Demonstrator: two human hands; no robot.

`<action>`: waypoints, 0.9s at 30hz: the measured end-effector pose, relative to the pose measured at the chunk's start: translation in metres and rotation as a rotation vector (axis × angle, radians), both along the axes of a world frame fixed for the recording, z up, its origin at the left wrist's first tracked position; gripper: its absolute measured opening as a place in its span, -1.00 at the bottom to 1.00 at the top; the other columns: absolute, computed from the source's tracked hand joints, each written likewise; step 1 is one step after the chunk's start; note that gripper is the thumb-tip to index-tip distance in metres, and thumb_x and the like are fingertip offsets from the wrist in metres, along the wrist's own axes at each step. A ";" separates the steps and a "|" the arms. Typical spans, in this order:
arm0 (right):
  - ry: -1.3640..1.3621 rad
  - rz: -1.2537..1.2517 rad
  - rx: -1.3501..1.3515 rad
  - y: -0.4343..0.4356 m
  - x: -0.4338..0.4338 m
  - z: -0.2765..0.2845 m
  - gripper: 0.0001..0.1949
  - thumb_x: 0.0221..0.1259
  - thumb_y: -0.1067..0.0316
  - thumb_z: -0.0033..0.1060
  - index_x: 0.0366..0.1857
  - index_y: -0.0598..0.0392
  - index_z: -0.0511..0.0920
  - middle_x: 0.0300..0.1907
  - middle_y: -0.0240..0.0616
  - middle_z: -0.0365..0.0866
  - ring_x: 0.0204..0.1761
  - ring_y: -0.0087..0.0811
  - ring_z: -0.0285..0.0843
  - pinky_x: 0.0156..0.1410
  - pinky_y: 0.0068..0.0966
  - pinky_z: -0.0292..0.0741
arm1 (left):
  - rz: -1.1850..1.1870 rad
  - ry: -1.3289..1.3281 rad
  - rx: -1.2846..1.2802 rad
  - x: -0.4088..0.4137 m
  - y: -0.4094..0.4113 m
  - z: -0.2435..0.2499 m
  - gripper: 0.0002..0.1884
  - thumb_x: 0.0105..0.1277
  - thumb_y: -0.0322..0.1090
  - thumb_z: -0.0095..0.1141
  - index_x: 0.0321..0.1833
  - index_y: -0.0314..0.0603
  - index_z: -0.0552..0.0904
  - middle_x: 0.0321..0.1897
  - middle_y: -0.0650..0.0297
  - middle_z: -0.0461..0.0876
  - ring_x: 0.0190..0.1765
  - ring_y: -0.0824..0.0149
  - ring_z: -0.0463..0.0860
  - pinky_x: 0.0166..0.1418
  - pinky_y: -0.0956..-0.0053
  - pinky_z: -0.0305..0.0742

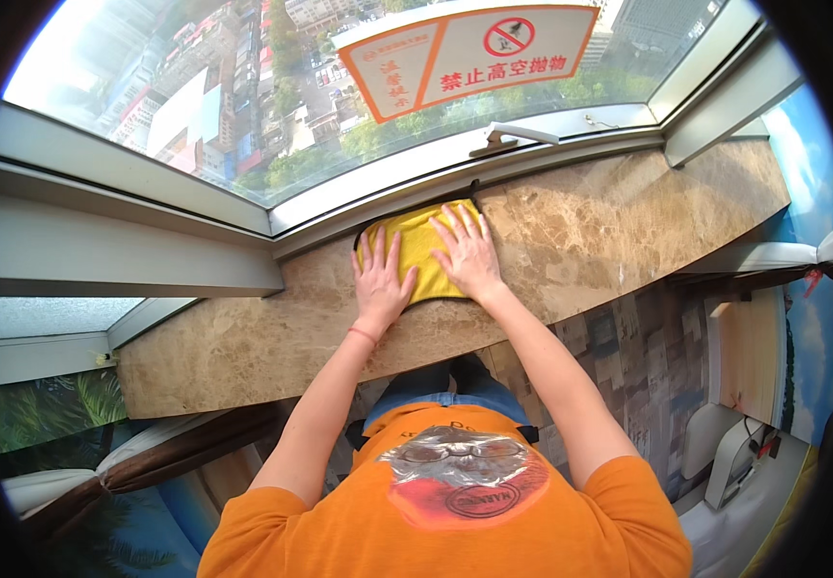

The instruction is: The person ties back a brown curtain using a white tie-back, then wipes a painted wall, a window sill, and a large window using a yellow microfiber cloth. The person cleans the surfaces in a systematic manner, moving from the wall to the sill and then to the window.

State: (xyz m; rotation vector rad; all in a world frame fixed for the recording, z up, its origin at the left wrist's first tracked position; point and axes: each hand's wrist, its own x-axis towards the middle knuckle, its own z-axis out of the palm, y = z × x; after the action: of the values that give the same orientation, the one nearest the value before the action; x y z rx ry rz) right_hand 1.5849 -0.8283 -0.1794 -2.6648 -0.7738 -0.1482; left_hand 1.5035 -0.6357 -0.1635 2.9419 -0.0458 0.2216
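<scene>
A yellow cloth [424,249] with a dark edging lies spread on a brown marble windowsill [568,224], its far edge against the window frame. My left hand [382,282] rests palm down over the cloth's left part, fingers spread, with the heel of the hand past its near edge. On the right part, my right hand [471,253] lies flat too, its fingers fanned and pointing toward the window. Neither hand grips the cloth; both press on it from above. The cloth's underside is hidden.
A white window handle [514,136] sticks out above the sill. The glass bears a warning sticker [489,61]. At left a thick frame post [120,238] meets the sill. Tied curtains [149,462] hang at left, and a pale chair-like object [734,455] stands at lower right.
</scene>
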 end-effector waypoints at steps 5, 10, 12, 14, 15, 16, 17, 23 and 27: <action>-0.077 0.012 0.053 0.000 0.002 0.001 -0.42 0.53 -0.07 0.07 0.54 -0.14 0.39 0.62 -0.15 0.24 0.67 -0.01 0.05 0.71 0.12 -0.04 | -0.050 -0.049 -0.103 0.001 -0.007 -0.012 -0.25 0.48 0.10 0.12 0.64 -0.06 0.34 0.69 0.00 0.14 0.73 -0.17 -0.02 0.70 -0.25 -0.14; -0.002 0.155 0.111 -0.007 -0.063 0.016 -0.43 0.54 -0.04 0.09 0.54 -0.13 0.39 0.62 -0.15 0.23 0.57 -0.07 0.23 0.66 0.04 0.11 | -0.107 0.054 -0.415 -0.072 0.026 0.013 -0.31 0.50 -0.04 0.16 0.63 -0.09 0.35 0.66 -0.02 0.22 0.72 -0.12 0.05 0.72 -0.18 -0.13; 0.057 0.156 0.294 -0.009 -0.073 0.019 -0.45 0.53 0.08 0.15 0.53 -0.11 0.39 0.57 -0.14 0.29 0.42 -0.11 0.47 0.57 -0.05 0.32 | -0.076 0.058 -0.645 -0.084 0.047 0.012 -0.39 0.52 -0.20 0.20 0.59 -0.15 0.39 0.58 -0.03 0.37 0.59 -0.05 0.37 0.64 -0.05 0.20; 0.203 -0.090 0.468 -0.010 -0.068 0.023 -0.44 0.48 0.22 0.21 0.53 -0.07 0.38 0.47 -0.14 0.39 0.18 -0.19 0.62 0.34 -0.17 0.50 | 0.052 0.027 -0.828 -0.088 0.069 0.013 -0.41 0.50 -0.21 0.23 0.55 -0.15 0.43 0.45 0.00 0.52 0.41 -0.01 0.58 0.46 0.06 0.46; 0.278 -0.213 0.555 -0.008 -0.065 0.027 -0.42 0.45 0.29 0.25 0.53 -0.04 0.37 0.42 -0.13 0.44 0.05 -0.23 0.69 0.23 -0.22 0.59 | 0.121 0.012 -0.914 -0.087 0.076 0.014 -0.42 0.49 -0.21 0.24 0.53 -0.15 0.45 0.39 0.01 0.59 0.32 0.02 0.68 0.37 0.11 0.58; 0.196 -0.246 0.611 0.002 -0.059 0.046 -0.54 0.35 0.45 0.30 0.34 0.03 0.54 0.13 -0.15 0.58 -0.17 -0.26 0.70 -0.02 -0.30 0.62 | 0.214 -0.062 -0.946 -0.079 0.076 0.027 -0.51 0.43 -0.23 0.31 0.37 -0.18 0.59 0.11 0.05 0.75 -0.03 0.04 0.81 0.00 0.21 0.73; 0.175 -0.180 0.543 0.001 -0.058 0.042 -0.62 0.34 0.48 0.29 0.22 0.06 0.59 0.05 -0.15 0.59 -0.17 -0.24 0.69 -0.04 -0.31 0.61 | 0.218 -0.050 -0.791 -0.074 0.076 0.030 -0.56 0.41 -0.24 0.33 0.30 -0.19 0.63 0.02 0.04 0.75 -0.08 0.01 0.80 -0.03 0.20 0.72; 0.205 -0.043 0.491 0.003 -0.024 0.039 -0.94 0.29 0.51 0.32 -0.22 0.14 0.67 -0.19 -0.14 0.61 -0.16 -0.09 0.69 -0.04 -0.24 0.59 | 0.137 -0.056 -0.584 -0.024 0.066 0.028 -0.79 0.32 -0.28 0.38 -0.11 -0.19 0.67 -0.37 0.08 0.69 -0.28 -0.06 0.72 -0.18 0.14 0.63; -0.039 -0.146 0.585 0.017 0.040 0.098 -0.92 0.36 0.59 0.22 -0.16 0.23 0.64 -0.15 -0.12 0.62 -0.22 -0.21 0.68 -0.09 -0.30 0.62 | 0.246 -0.210 -0.681 0.023 0.056 0.072 -0.78 0.31 -0.39 0.37 -0.04 -0.20 0.67 -0.43 0.13 0.65 -0.43 0.10 0.64 -0.26 0.22 0.58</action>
State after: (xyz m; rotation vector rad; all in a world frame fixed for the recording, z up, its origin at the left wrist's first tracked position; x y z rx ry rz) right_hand 1.6245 -0.8111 -0.0810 -2.1586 -0.4526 -0.3983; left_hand 1.5266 -0.5792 -0.0914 2.2308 0.3028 0.4729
